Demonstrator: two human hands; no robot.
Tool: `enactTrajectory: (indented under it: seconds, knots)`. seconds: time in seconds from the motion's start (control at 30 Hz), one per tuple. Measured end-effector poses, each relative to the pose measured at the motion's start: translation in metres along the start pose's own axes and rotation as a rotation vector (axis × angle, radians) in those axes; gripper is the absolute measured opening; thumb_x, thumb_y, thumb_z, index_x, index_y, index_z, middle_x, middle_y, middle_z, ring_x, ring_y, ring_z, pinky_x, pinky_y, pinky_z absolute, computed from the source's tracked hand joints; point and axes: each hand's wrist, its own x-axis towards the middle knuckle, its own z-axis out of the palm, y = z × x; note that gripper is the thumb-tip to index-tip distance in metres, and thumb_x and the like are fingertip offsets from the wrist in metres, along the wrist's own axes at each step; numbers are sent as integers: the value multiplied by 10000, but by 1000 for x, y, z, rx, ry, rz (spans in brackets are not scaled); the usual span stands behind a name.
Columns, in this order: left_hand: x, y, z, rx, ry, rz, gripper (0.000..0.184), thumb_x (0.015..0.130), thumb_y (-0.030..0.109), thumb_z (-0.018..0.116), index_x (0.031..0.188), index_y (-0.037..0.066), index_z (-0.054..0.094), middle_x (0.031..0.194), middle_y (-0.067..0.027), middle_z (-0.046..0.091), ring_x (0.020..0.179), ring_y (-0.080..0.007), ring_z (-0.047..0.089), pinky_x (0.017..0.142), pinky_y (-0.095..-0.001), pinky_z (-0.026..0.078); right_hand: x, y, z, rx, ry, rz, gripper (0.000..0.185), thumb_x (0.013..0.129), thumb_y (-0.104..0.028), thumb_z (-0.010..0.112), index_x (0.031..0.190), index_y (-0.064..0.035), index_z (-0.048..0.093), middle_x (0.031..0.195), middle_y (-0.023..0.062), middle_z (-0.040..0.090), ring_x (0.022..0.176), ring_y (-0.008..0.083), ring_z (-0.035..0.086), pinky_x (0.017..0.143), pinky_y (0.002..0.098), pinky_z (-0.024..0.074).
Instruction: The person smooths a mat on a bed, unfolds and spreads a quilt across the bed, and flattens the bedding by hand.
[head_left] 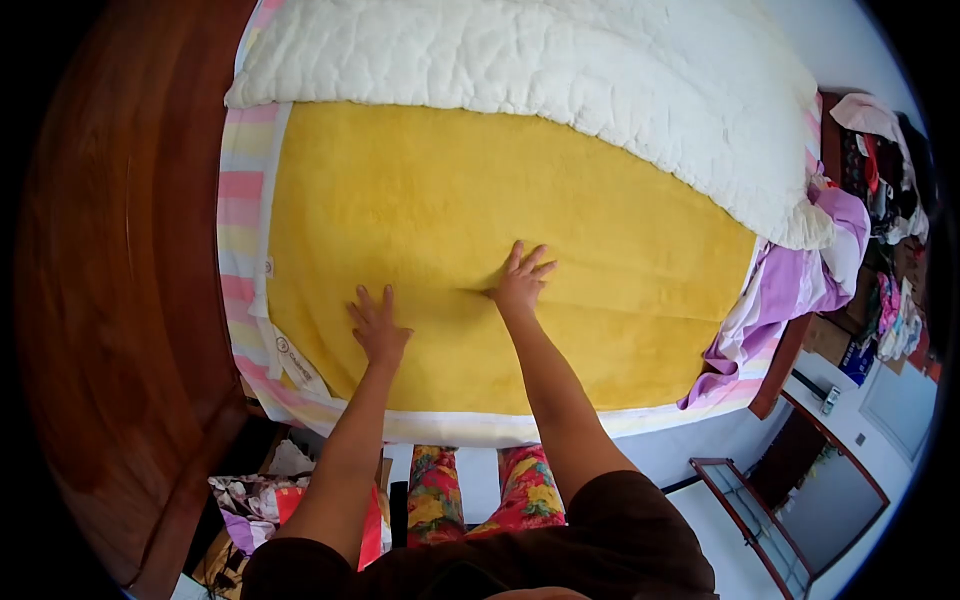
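A yellow blanket-like pad (pixel 430 190) lies spread over the bed, with slight creases near its middle. My left hand (pixel 376 325) rests on its near left part, fingers spread, holding nothing. Farther right, my right hand (pixel 520 283) presses on the pad with fingers apart, beside a small wrinkle. A thick white quilt (pixel 520 50) covers the far end of the bed and overlaps the pad's far edge. Beneath the pad, a pink, yellow and white striped sheet (pixel 240 205) shows along the left side.
A brown wooden headboard (pixel 130 280) stands at the left. Purple and white bedding (pixel 790 280) is bunched at the bed's right edge. Clothes (pixel 885 180) are piled beyond it. A wood-framed window or door (pixel 765 520) is at the lower right.
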Motion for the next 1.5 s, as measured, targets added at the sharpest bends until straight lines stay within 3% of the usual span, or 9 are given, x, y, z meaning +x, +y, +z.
enactTrajectory:
  seconds: [0.17,0.37,0.57,0.77,0.9,0.93,1.0,1.17,1.5]
  knots:
    - [13,-13,-1,81,29,100,907,636,275,762,1375,339,239,1472,-104,-48,1283,-518,23,896,-531,432,3,-3,24,-45,110,36,1028,695,-451,683,1421,-121,34,1412,322,25,1224,580,182,853,479,459]
    - [14,-11,1,141,14,116,910,633,278,759,1370,364,232,1473,-104,-31,1265,-549,30,955,-488,405,-7,7,12,45,45,5,1044,687,-579,633,1424,-149,32,1427,291,26,1257,540,160,875,497,432]
    - [14,-39,25,112,104,235,905,652,261,742,1389,289,218,1474,-119,5,1292,-502,37,1059,-471,258,-72,63,77,259,352,-432,753,796,-451,566,1404,-226,184,1463,151,102,1329,363,146,975,543,298]
    - [-62,-110,109,196,4,463,821,691,229,704,1379,166,260,1457,-181,85,1316,-401,139,1036,-451,278,-205,182,214,248,222,-476,658,778,-296,605,1358,-238,299,1469,58,140,1332,303,182,968,529,327]
    - [-153,-134,161,158,-500,371,617,795,394,581,1309,106,397,1382,-172,322,1258,-308,338,1024,-381,297,-288,266,278,289,-302,-352,738,714,-356,676,1349,-219,328,1478,72,86,1281,308,305,924,494,388]
    - [-181,-129,166,50,-577,344,587,804,401,565,1298,120,419,1326,-160,412,1241,-298,367,1013,-378,311,-298,287,284,454,-589,-259,712,722,-439,652,1325,-178,377,1461,112,151,1210,327,407,934,456,395]
    - [-234,-116,173,-8,-529,326,555,796,392,576,1260,107,467,1255,-176,480,1193,-311,421,991,-380,335,-315,317,355,573,-700,-276,597,775,-462,564,1238,-95,480,1187,177,534,1101,318,508,915,396,415]
    - [-326,-103,210,-106,-336,437,509,785,364,588,1216,102,517,1148,-205,548,1066,-322,531,906,-371,409,-375,402,319,798,-445,-183,515,813,-417,536,1187,-64,515,1060,162,606,970,325,571,852,409,442]
    - [-458,-24,184,-288,-416,476,499,795,345,579,1221,96,507,1070,-185,594,994,-306,573,840,-365,444,-457,519,327,909,-193,19,434,804,-362,564,1127,-72,557,972,149,632,911,303,592,815,371,465]
